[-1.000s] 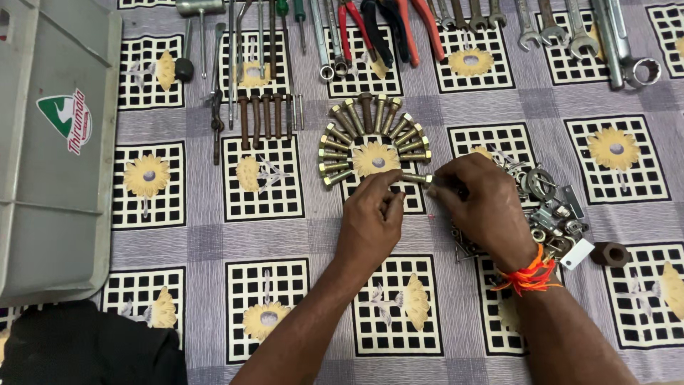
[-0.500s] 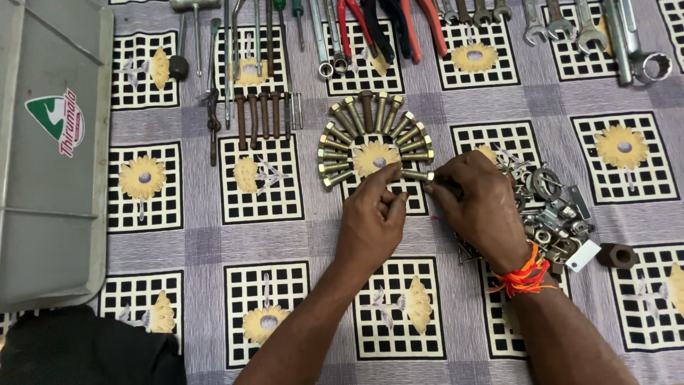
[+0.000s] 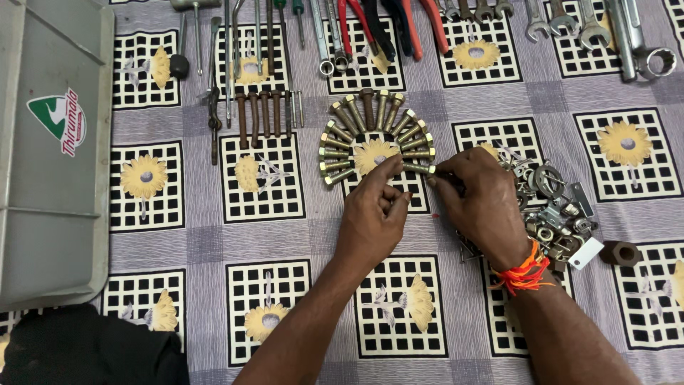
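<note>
Pinching a brass-headed bolt [image 3: 420,169] between our right hand [image 3: 479,196] fingers, we rested our loosely curled left hand [image 3: 374,214] beside the bolt fan [image 3: 370,135].

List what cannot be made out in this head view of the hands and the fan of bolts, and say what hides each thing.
- Part of the pile of nuts and clamps: covered by the right hand.
- What the right fingertips pinch: too small to tell.
- Pliers and spanners: cut off by the top edge.
- Grey crate: cut off at the left edge.

Bolts [image 3: 370,135] fan between rusty pins [image 3: 260,117] and hardware pile [image 3: 552,207].
</note>
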